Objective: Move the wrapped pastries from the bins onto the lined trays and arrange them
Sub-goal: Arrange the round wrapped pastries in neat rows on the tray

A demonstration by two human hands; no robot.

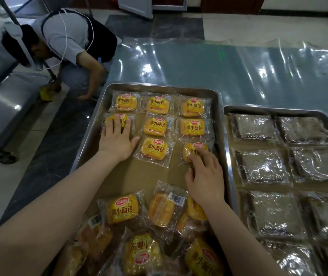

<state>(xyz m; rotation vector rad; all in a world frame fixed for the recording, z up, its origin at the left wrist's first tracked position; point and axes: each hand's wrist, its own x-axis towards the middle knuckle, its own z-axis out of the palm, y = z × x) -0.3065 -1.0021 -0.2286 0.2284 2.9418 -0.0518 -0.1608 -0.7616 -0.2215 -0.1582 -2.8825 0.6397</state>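
Observation:
A steel tray (91, 136) lined with brown paper holds yellow wrapped pastries set in rows of three. My left hand (115, 136) lies flat with straight fingers pressing the left pastry of the second row (109, 121). My right hand (203, 176) has curled fingers on the right pastry of the third row (191, 150) and pinches it. Between them lies the middle pastry of the third row (155, 150). A loose heap of several wrapped pastries (159, 226) covers the near end of the tray.
A second lined tray (226, 136) to the right carries several clear-wrapped brown pastries (262, 166). Clear plastic sheet (218, 66) covers the table beyond. A person (69, 40) crouches on the floor at far left beside a metal rack (3, 100).

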